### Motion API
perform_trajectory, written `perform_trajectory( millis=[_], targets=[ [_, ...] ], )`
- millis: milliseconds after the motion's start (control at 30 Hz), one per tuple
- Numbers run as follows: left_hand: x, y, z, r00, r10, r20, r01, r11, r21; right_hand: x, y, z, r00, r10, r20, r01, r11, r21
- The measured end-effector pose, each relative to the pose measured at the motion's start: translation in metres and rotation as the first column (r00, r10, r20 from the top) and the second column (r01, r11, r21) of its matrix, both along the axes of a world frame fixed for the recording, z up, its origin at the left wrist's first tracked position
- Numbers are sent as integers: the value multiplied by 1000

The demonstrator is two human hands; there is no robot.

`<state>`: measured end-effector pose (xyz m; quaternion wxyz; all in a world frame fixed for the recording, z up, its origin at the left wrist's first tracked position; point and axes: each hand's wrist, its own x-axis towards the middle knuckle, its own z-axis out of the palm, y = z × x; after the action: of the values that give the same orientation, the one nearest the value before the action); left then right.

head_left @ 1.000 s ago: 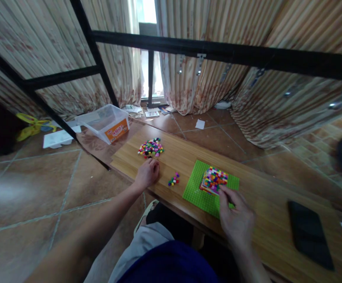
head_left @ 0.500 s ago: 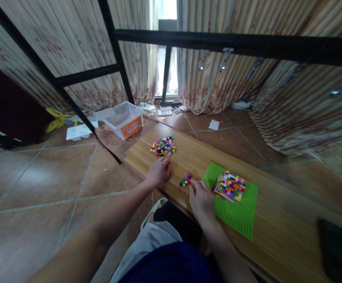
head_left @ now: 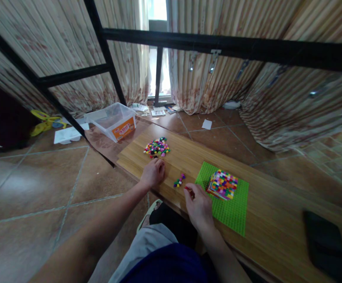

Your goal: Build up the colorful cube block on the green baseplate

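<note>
Pinched between the thumb and forefinger of my right hand (head_left: 198, 202) is a small red brick (head_left: 186, 188). This hand is beside the green baseplate (head_left: 231, 220), which carries a block built of many-coloured bricks (head_left: 223, 184). A small cluster of loose bricks (head_left: 179, 181) lies on the wood between my hands. My left hand (head_left: 153, 172) rests curled near the bench's front edge, just below a larger pile of loose bricks (head_left: 157, 146). Its fingers are closed, and whatever they may hold is hidden.
A clear plastic box (head_left: 111, 121) with an orange label stands past the left end of the wooden bench (head_left: 272, 220). A dark flat object (head_left: 326, 239) lies on the bench at right. Black metal bars (head_left: 188, 39) cross in front of the curtains.
My right hand has drawn slightly away from the small cluster with a red brick now showing at its fingertips. The left hand stays by the pile. The whole view has shifted a little.
</note>
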<state>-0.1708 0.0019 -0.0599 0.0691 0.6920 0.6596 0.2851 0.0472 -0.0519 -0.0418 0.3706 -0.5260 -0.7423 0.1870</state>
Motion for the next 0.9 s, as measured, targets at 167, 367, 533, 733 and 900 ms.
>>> perform_trajectory(
  millis=[167,367,533,733,900],
  targets=[
    [-1,0,-1,1000,-5,14,5,1000,5,40,-24,18,945,-146,-291,106,983,-151],
    [-2,1,-2,1000,-16,11,15,999,29,99,-14,22,788,-456,-413,386,889,-246],
    [-3,1,-3,1000,-27,2,27,999,38,118,8,18,761,-495,-420,445,869,-218],
    [-4,2,-6,1000,-23,-1,23,998,52,116,17,12,777,-472,-417,440,881,-176],
    [-4,3,-7,1000,-17,-5,17,999,42,117,17,12,809,-484,-333,453,875,-170]
  ],
)
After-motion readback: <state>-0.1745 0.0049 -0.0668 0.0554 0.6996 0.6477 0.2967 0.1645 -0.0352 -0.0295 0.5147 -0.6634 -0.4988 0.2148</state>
